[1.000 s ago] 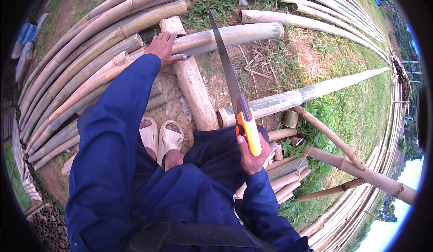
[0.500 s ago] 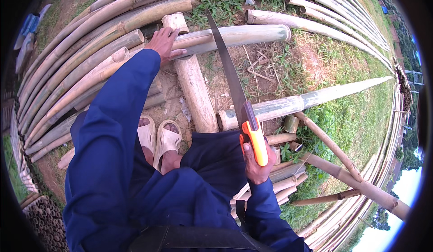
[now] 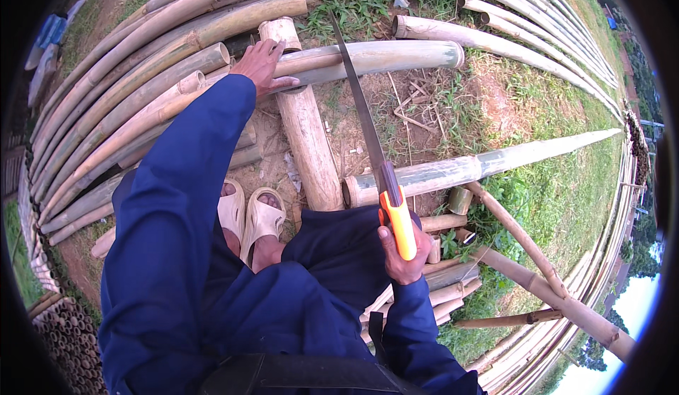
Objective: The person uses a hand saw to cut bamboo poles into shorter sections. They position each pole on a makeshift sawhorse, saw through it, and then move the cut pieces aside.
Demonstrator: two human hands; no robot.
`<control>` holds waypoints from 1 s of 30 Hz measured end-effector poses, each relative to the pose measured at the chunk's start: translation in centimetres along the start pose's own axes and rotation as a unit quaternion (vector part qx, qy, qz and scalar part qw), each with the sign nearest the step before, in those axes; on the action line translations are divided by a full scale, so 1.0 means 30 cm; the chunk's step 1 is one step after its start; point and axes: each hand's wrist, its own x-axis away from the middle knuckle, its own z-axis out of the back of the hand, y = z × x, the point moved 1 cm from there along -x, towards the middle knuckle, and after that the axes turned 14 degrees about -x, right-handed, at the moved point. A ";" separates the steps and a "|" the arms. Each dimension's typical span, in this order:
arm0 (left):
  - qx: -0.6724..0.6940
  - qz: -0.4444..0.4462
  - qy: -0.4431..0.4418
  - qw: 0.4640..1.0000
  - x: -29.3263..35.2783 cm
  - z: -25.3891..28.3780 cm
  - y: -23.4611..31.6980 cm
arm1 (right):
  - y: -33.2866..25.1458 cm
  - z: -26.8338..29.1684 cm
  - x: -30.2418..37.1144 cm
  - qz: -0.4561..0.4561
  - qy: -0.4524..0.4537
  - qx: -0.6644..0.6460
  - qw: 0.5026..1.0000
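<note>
My left hand [image 3: 262, 67] holds a thick bamboo pole [image 3: 396, 57] from above, fingers over its far side and thumb along the near side. Under the pole, a stout bamboo piece [image 3: 311, 147] runs toward me as a support. In my right hand [image 3: 409, 257] is a handsaw [image 3: 366, 123], gripped by its orange and dark handle. The long blade points away from me and crosses over the pole to the right of my left hand. Whether its teeth touch the pole I cannot tell.
Several bamboo poles [image 3: 141, 62] lie stacked at the left, others [image 3: 495, 50] at the far right. One long pole [image 3: 438, 172] stretches rightward beyond the saw handle. Crossed bamboo supports [image 3: 552, 289] stand at the right. My sandalled feet [image 3: 263, 229] are beside the support piece.
The saw's handle has come slightly closer to me, and the blade still crosses the pole. My left hand keeps its place on the bamboo. The whole view has shifted a little.
</note>
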 end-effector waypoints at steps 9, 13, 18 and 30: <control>0.006 -0.015 0.044 0.999 0.000 -0.017 -0.006 | -0.048 0.019 -0.042 -0.080 0.003 -0.034 0.996; 0.017 -0.013 0.004 1.000 0.001 0.000 -0.003 | 0.002 -0.032 -0.143 -0.093 0.002 -0.019 0.995; 0.028 -0.024 0.018 0.999 -0.005 -0.033 -0.008 | -0.055 0.004 0.010 -0.037 0.013 -0.012 0.999; 0.001 -0.034 0.021 0.999 -0.036 -0.016 -0.025 | -0.097 0.013 0.023 -0.018 0.024 -0.001 1.000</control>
